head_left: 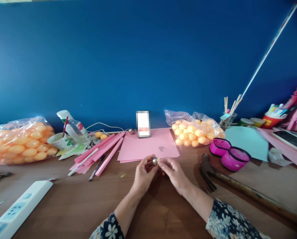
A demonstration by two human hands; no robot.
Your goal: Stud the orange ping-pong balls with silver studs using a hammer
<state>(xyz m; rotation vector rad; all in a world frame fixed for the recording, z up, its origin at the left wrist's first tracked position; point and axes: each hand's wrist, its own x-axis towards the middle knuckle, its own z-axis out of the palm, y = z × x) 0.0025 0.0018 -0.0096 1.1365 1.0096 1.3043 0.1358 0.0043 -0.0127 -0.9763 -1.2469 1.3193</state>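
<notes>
Between the fingertips of my left hand [145, 174] is a small shiny silver ball [155, 161], which could be a bell. My right hand [174, 173] is closed in a pinch right beside the ball; a bit of yellow shows at its fingertips, too small to name. Both hands are just over the front edge of a stack of pink paper [143, 149]. A little clump of thin metal pieces [161, 149] lies on that paper. Another silver ball [131, 130] rests at the back, left of an upright phone [143, 124].
Bags of orange balls [30, 142] [193, 132] flank the paper. Pink strips [98, 152] and a pen [96, 168] lie left, near a paper cup [60, 141] and a bottle [73, 126]. A power strip [26, 205] is front left; a hammer [238, 182] and magenta rings [235, 158] are right.
</notes>
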